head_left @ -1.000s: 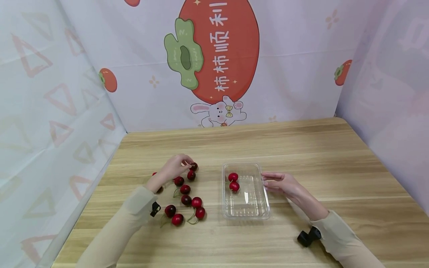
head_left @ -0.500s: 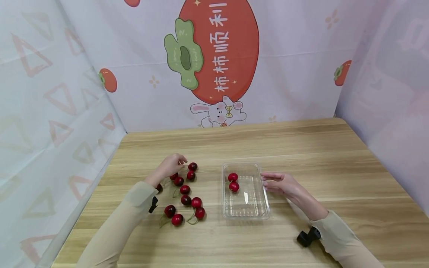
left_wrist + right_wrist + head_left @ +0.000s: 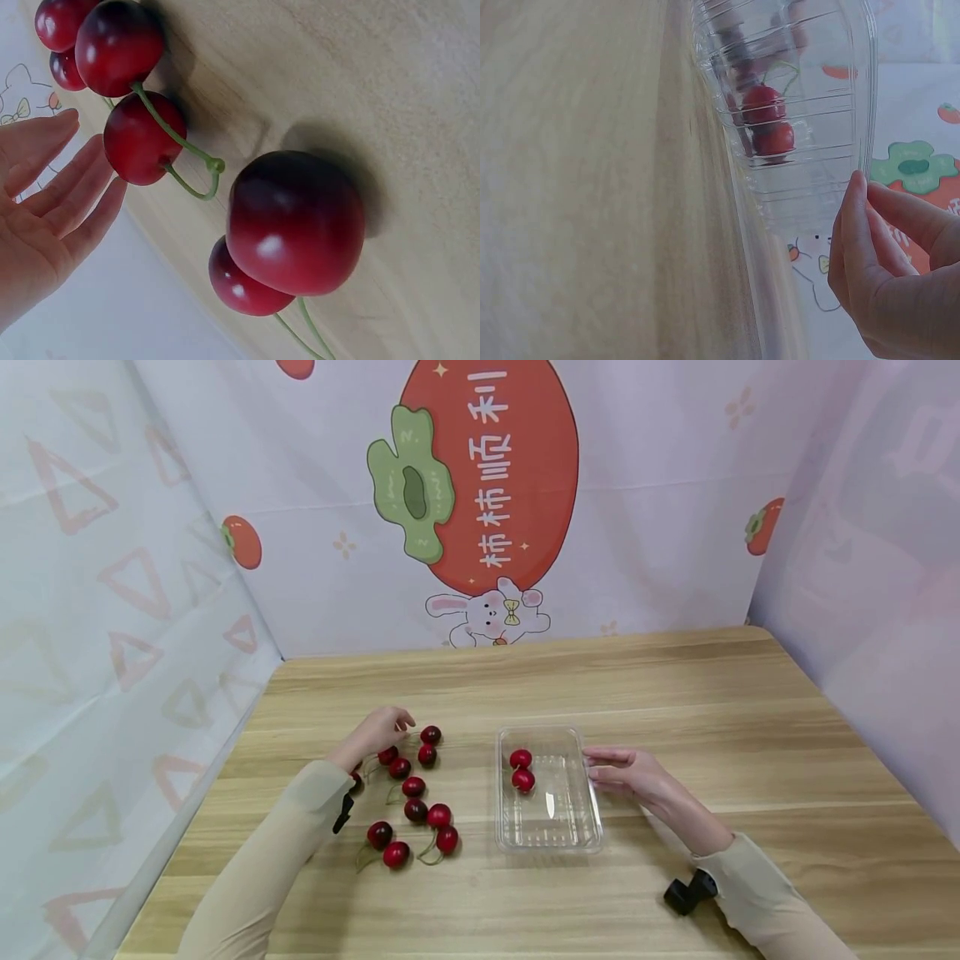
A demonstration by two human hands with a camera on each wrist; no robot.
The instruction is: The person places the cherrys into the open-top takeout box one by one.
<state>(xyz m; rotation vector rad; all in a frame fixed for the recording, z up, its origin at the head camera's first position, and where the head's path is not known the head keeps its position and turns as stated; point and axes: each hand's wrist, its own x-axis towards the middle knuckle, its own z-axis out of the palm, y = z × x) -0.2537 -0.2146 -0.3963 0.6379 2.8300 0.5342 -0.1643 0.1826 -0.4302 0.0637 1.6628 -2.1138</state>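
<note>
My left hand (image 3: 375, 732) hovers at the far end of a group of dark red cherries (image 3: 413, 787) on the left of the table. In the left wrist view, its thumb and fingers are spread apart beside a cherry (image 3: 142, 139) whose green stem joins another's; nothing is held. My right hand (image 3: 641, 778) holds the right rim of a clear plastic container (image 3: 558, 827), thumb and fingers meeting at the edge in the right wrist view. Inside the container, toward its left side, lie two bright red cherries (image 3: 522, 770).
A wooden table (image 3: 645, 693) carries everything. Patterned cloth (image 3: 637, 552) hangs behind it and at both sides. Several stemmed cherries (image 3: 396, 855) lie scattered between the left forearm and the container. A black strap (image 3: 690, 892) is on the right wrist.
My left hand has drawn back slightly to the left from the farthest dark cherry, leaving that cherry on the table. The right hand and container have stayed put.
</note>
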